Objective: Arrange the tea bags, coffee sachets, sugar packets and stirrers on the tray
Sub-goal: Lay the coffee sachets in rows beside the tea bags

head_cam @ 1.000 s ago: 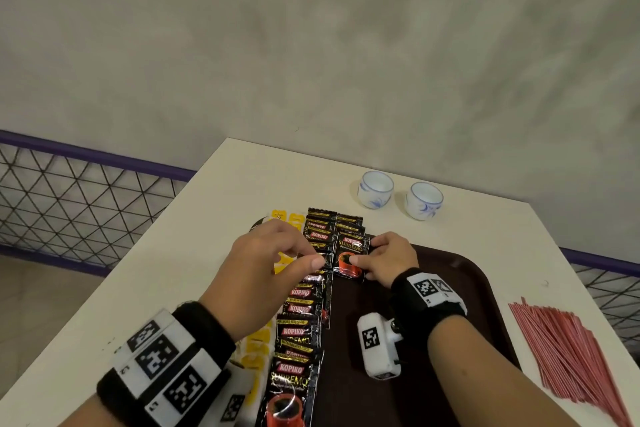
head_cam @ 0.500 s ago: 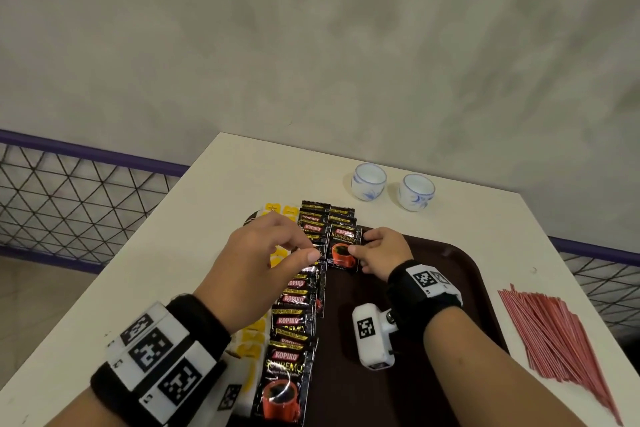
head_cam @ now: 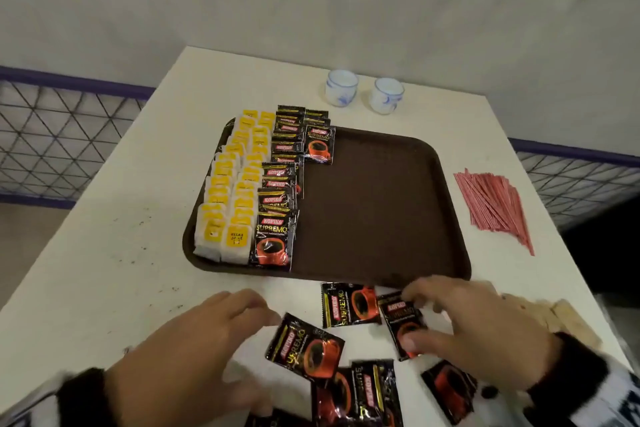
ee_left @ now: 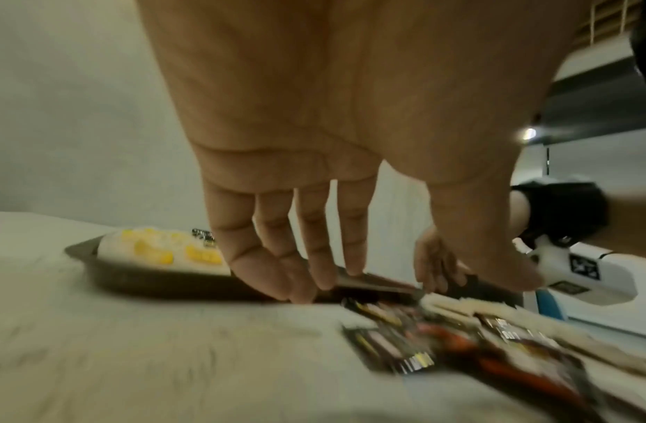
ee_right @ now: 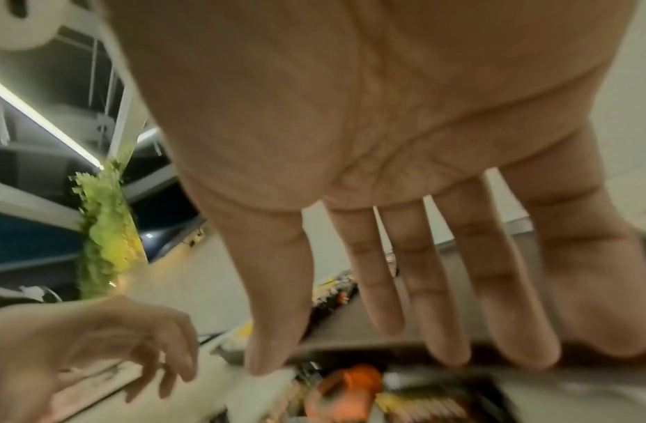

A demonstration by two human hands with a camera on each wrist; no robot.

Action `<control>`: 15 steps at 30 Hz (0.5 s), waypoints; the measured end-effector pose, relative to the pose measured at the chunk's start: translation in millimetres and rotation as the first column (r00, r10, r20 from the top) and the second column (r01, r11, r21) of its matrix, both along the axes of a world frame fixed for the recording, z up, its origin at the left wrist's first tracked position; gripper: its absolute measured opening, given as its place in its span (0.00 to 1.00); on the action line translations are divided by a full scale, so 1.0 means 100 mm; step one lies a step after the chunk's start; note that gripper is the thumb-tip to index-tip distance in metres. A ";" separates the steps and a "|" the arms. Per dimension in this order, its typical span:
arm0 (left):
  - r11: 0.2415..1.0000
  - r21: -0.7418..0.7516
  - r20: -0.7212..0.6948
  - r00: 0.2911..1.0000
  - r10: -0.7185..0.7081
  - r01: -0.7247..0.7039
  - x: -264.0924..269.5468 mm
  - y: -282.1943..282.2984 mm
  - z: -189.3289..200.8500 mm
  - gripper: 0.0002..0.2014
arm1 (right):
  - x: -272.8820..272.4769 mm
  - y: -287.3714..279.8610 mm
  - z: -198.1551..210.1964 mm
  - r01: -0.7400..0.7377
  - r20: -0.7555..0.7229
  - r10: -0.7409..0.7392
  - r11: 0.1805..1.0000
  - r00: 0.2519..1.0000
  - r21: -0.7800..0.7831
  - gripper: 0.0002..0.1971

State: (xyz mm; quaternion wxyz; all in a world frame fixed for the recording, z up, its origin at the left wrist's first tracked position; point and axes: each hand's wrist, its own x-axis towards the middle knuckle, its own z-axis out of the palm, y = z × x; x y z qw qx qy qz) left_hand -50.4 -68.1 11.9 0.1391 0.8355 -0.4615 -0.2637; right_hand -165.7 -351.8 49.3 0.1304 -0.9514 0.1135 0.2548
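tea bags (head_cam: 227,198) on tray (head_cam: 381,211) left | stirrers (head_cam: 495,204) right of tray

White table (head_cam: 145,253), dark specks on surface. Directly on it: brown tray (head_cam: 381,218); two white-and-blue cups (head_cam: 363,92) beyond it; red stirrers (head_cam: 495,204) right; loose black coffee sachets (head_cam: 304,347) near edge; pale packets (head_cam: 568,319) near right.

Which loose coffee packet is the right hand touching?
The upright coffee sachet nearest the tray's front edge; the right hand's thumb and fingers span it.
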 end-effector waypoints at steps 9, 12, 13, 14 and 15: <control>0.997 0.038 0.196 0.979 0.058 -0.067 -0.38 -0.40 -0.25 0.44 | -0.35 0.30 -0.45 0.395 0.174 -0.377 0.915 0.909 -0.079 0.31; 0.995 0.079 0.245 0.968 0.045 -0.066 -0.34 -0.48 -0.28 0.36 | -0.26 0.32 -0.53 0.463 0.179 -0.458 0.886 0.871 0.015 0.22; 0.993 0.104 0.230 0.973 0.038 -0.063 -0.33 -0.49 -0.28 0.34 | -0.25 0.32 -0.54 0.477 0.170 -0.483 0.876 0.859 0.074 0.20; 0.990 0.121 0.206 0.978 0.039 -0.065 -0.31 -0.50 -0.27 0.33 | -0.24 0.31 -0.54 0.475 0.163 -0.489 0.872 0.857 0.118 0.18; 0.989 0.125 0.177 0.983 0.055 -0.078 -0.29 -0.49 -0.25 0.29 | -0.24 0.29 -0.53 0.468 0.161 -0.489 0.871 0.858 0.150 0.15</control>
